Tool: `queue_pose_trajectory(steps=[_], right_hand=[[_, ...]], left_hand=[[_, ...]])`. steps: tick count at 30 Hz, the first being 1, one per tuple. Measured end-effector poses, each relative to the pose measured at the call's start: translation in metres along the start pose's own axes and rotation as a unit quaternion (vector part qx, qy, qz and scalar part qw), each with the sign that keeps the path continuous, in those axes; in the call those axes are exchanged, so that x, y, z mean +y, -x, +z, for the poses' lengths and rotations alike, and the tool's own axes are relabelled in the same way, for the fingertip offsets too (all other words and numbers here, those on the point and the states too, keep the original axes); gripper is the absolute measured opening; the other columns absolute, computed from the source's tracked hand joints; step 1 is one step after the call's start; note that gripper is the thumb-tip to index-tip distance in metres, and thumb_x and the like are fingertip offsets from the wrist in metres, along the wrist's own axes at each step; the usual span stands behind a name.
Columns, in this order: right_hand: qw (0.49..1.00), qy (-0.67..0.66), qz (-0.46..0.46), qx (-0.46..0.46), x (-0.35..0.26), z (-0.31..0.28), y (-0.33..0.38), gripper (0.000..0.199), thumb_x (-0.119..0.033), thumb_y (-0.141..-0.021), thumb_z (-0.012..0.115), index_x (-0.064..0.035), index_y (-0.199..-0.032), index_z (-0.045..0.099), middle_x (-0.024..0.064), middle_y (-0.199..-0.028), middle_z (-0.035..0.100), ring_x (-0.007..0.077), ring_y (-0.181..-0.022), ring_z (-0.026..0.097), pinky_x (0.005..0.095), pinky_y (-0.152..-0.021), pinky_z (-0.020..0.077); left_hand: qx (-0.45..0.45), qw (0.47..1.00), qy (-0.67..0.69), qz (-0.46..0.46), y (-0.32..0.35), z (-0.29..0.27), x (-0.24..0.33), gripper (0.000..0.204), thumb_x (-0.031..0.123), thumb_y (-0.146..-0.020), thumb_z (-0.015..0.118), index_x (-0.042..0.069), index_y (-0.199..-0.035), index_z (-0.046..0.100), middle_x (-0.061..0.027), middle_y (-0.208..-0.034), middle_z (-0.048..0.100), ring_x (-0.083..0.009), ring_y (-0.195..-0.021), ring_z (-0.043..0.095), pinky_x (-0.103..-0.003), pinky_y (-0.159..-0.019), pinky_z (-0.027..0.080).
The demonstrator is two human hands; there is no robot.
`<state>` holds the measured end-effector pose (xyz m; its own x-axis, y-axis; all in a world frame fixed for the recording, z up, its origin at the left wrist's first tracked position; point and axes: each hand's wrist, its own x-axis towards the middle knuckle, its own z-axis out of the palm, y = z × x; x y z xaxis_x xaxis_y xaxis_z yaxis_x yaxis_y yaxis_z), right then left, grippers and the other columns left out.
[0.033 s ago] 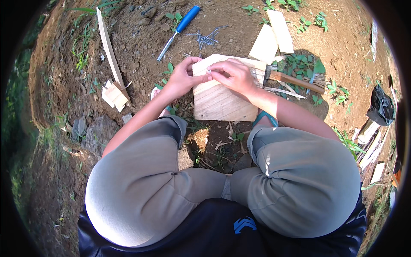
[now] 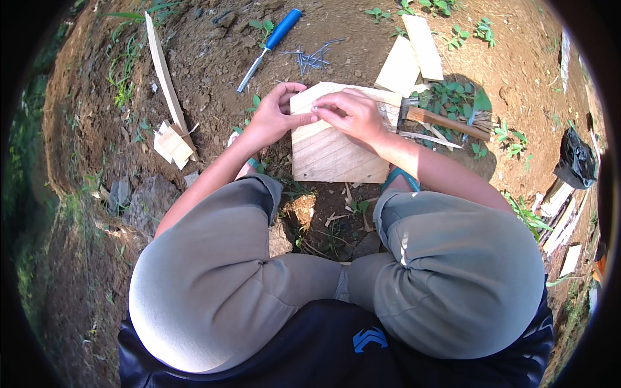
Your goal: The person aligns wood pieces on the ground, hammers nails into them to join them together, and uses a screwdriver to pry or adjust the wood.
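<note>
Sitting just above centre, toward twelve o'clock, a squarish wooden board [image 2: 339,155] looks already cut to shape; whether it is one piece or several joined, I cannot tell. The work seems partway along: a long wooden strip [image 2: 164,71] at half past ten and two pale planks [image 2: 424,48] at one o'clock lie loose. The left hand [image 2: 275,116] has its grip closed around the board's ten-o'clock edge; the right hand [image 2: 352,113] has its grip nearly closed, fingertips pinched at the board's face. A hammer [image 2: 449,123] at two o'clock lies with its head beside the board, no hand on it. At half past eleven rests a blue-handled chisel [image 2: 269,46]; at twelve, a heap of nails [image 2: 312,61], apparently unused. Smallest, a pale speck [image 2: 315,108] shows in the right hand's pinch, too small to identify. At five o'clock, a blue angular emblem [image 2: 370,337] marks the dark top [image 2: 304,343]; no lettering is readable.
</note>
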<state>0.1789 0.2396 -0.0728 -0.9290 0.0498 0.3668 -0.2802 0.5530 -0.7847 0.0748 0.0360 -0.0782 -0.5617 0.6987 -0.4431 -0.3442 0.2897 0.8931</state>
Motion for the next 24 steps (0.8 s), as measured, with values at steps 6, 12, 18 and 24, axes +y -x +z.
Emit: queue_pose_trajectory(steps=[6, 12, 18, 24], right_hand=[[1.000, 0.013, -0.015, 0.003, 0.002, -0.002, 0.001, 0.013, -0.022, -0.085, 0.083, -0.0142, -0.094, 0.077, 0.0005, -0.081, 0.073, 0.0180, -0.075, 0.070, 0.0335, -0.073, 0.0554], [1.000, 0.009, -0.015, 0.004, 0.001, 0.000, 0.000, 0.011, -0.023, -0.086, 0.082, -0.0147, -0.092, 0.078, 0.0001, -0.081, 0.073, 0.0179, -0.074, 0.070, 0.0336, -0.074, 0.0553], [1.000, 0.016, -0.014, -0.001, 0.002, -0.001, 0.001, 0.012, -0.022, -0.085, 0.082, -0.0149, -0.094, 0.078, 0.0007, -0.082, 0.074, 0.0186, -0.075, 0.070, 0.0346, -0.076, 0.0556], [1.000, 0.008, -0.010, 0.004, 0.005, 0.002, 0.002, 0.015, -0.019, -0.083, 0.083, -0.0105, -0.094, 0.077, 0.0047, -0.087, 0.076, 0.0221, -0.080, 0.072, 0.0367, -0.077, 0.0567]], left_hand=[[0.010, 0.980, -0.173, 0.094, 0.010, -0.035, 0.067, 0.072, 0.008, -0.078, 0.089, 0.006, -0.141, 0.054, -0.0117, -0.136, 0.063, -0.0181, -0.120, 0.059, -0.033, -0.097, 0.052], [0.028, 0.990, -0.098, 0.099, 0.010, -0.032, 0.063, 0.048, 0.000, -0.085, 0.082, 0.003, -0.129, 0.062, -0.0042, -0.114, 0.068, -0.0090, -0.098, 0.064, -0.025, -0.083, 0.054], [0.045, 0.989, -0.072, 0.118, 0.012, -0.015, 0.043, 0.030, 0.005, -0.087, 0.081, 0.004, -0.115, 0.073, 0.0006, -0.099, 0.071, -0.0011, -0.075, 0.058, -0.020, -0.064, 0.045], [0.004, 0.984, -0.110, 0.140, 0.021, 0.005, 0.035, 0.029, 0.009, -0.083, 0.085, 0.009, -0.112, 0.078, 0.0012, -0.100, 0.067, -0.0017, -0.074, 0.057, -0.020, -0.063, 0.043]])
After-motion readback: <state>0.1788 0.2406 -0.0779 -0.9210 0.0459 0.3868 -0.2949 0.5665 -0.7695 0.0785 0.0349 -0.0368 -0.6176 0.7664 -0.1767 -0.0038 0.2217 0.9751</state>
